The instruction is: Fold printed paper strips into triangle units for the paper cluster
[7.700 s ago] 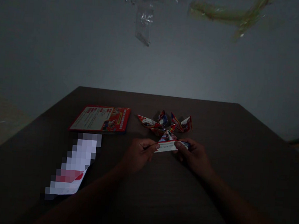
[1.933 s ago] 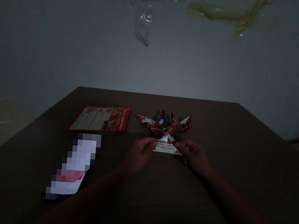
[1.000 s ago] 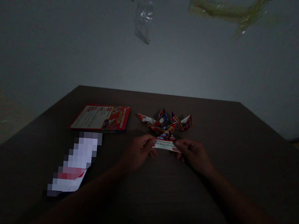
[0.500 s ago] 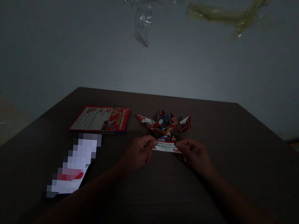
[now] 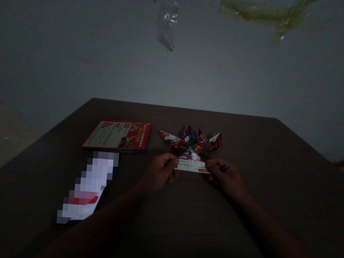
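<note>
Both hands pinch the ends of a small folded strip of white, red-printed paper (image 5: 191, 165) just above a dark brown wooden table (image 5: 276, 161): the left hand (image 5: 159, 175) nips its left tip between thumb and fingers, the right hand (image 5: 225, 177) its right tip. Half a second ago the strip sat slightly lower and showed a taller printed peak; now it lies flatter and more stretched between the fingertips, which suggests the fold is being pulled out or pressed sharper. The strip is narrow and pale, with a red band along its lower edge and a small crumpled point at its top middle. Just behind it is a cluster of folded red, white and blue paper shapes (image 5: 190, 138). Farther left lie a red printed leaflet (image 5: 118, 135) and a white and red sheet (image 5: 88, 188), pixelated.
</note>
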Available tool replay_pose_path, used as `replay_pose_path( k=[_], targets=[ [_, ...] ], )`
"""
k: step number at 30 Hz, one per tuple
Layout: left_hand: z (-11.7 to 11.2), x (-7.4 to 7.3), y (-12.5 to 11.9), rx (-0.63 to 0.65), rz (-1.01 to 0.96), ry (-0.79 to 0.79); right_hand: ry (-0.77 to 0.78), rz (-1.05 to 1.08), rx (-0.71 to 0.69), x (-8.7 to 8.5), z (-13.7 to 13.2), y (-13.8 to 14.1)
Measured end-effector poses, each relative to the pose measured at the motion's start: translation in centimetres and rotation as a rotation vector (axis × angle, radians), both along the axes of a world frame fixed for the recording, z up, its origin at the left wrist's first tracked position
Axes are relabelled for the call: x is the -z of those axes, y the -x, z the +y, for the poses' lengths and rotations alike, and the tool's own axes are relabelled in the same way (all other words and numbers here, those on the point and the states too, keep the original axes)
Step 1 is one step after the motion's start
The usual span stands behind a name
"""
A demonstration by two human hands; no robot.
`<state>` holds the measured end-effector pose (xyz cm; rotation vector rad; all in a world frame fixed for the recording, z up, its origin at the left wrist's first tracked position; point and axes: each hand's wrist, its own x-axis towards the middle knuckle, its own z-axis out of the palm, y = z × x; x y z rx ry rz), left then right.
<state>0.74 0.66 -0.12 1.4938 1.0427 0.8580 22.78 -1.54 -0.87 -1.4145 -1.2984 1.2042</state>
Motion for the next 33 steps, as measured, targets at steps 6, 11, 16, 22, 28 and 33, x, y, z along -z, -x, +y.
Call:
replay_pose_path(
  k=[6,11,16,22,28,33],
  targets=[
    [-0.3,-0.7,0.0,-0.001,0.032,0.014,-0.041,-0.066,-0.039,0.3,0.1,-0.2],
    [-0.4,-0.8,0.1,0.002,0.040,0.017,-0.053,-0.093,-0.040,0.3,0.2,-0.1],
    [-0.3,-0.1,0.0,-0.067,-0.002,-0.002,-0.031,-0.010,-0.035,0.3,0.3,0.0],
    [-0.6,0.1,-0.1,-0.133,-0.057,-0.121,0.016,0.094,-0.021,0.2,0.4,0.0],
    [-0.9,-0.3,-0.1,-0.175,0.004,-0.184,0.020,0.129,-0.004,-0.1,0.4,0.2],
    [-0.9,-0.4,-0.2,-0.128,0.030,-0.218,0.024,0.082,-0.005,-0.1,0.2,0.7]
  ],
)
